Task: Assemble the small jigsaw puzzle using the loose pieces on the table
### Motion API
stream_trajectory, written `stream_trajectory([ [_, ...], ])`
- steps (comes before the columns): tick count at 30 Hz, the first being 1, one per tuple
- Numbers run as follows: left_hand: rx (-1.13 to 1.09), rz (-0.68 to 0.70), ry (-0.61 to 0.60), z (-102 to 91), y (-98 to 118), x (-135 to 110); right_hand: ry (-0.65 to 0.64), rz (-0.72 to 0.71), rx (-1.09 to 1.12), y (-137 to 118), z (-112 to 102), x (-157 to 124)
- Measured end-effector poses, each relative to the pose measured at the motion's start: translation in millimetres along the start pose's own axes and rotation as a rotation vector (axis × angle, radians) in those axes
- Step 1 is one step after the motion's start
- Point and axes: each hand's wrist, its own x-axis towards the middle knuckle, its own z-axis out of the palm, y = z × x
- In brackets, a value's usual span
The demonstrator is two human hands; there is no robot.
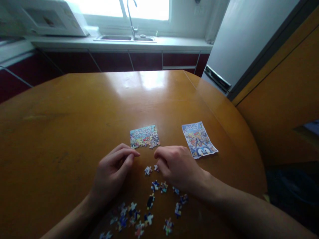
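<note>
A partly assembled jigsaw puzzle (144,135) lies on the table with an uneven, knobbed near edge. Just below its lower left corner is my left hand (113,174), thumb and index finger drawn together, no piece visible at the tips. My right hand (178,166) is curled knuckles-up near the puzzle's lower right corner; its fingertips are partly hidden, so anything pinched there cannot be made out. A small puzzle piece (156,168) shows beside the right thumb, with a white-and-blue piece (148,170) to its left. Several loose pieces (122,220) are scattered nearer to me.
A creased picture sheet (200,139) with blue lettering lies right of the puzzle. The wooden table (74,106) has a curved edge. Beyond it are a counter with a sink (114,38) and a microwave (50,18); a refrigerator (246,36) stands at the right.
</note>
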Motion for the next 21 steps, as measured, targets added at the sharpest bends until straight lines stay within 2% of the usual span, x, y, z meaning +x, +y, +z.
stream_trajectory([
  [11,0.013,-0.017,-0.005,0.1,-2.0,1.6,-0.030,0.074,-0.068,4.6,-0.8,2.8],
  [16,0.000,-0.039,0.019,0.8,0.1,0.5,-0.001,0.201,-0.147,8.7,-1.0,1.2],
  [21,-0.027,-0.068,0.067,-0.3,0.0,-1.6,0.021,0.256,-0.191,12.3,-3.3,-0.1],
])
